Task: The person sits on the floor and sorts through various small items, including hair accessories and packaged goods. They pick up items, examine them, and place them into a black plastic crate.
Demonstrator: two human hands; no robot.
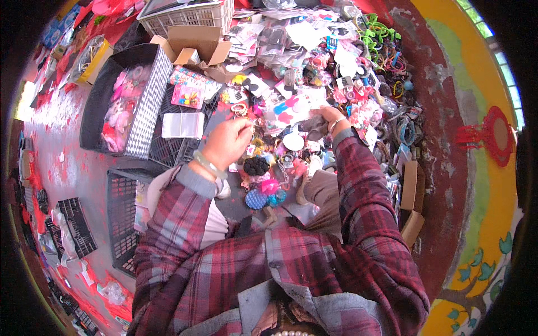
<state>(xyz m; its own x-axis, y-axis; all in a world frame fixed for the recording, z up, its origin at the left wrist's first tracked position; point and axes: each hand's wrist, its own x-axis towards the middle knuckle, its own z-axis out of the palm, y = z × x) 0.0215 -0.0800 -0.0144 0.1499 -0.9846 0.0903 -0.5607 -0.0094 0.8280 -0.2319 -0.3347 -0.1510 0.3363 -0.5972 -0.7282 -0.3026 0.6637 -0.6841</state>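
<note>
My left hand [227, 143], with a pale bangle at the wrist, is closed with thumb and fingertips together; whatever is between them is too small to make out. Just beyond its fingertips lie small hair ties in the pile. In my right hand [333, 116] is the edge of a white card [294, 108] with red and blue bow shapes on it. Around both hands spreads a heap of hair accessories. Nearer to me in it are a black scrunchie [256, 166], a bright pink hair piece [270, 186] and a round blue piece [255, 200].
At left stands a black bin [143, 106] holding pink fluffy items. An open cardboard box [193, 45] and a beige crate [188, 17] are behind it. A black plastic crate [120, 218] sits beside my left leg. Green hair bands [378, 36] lie at the far right.
</note>
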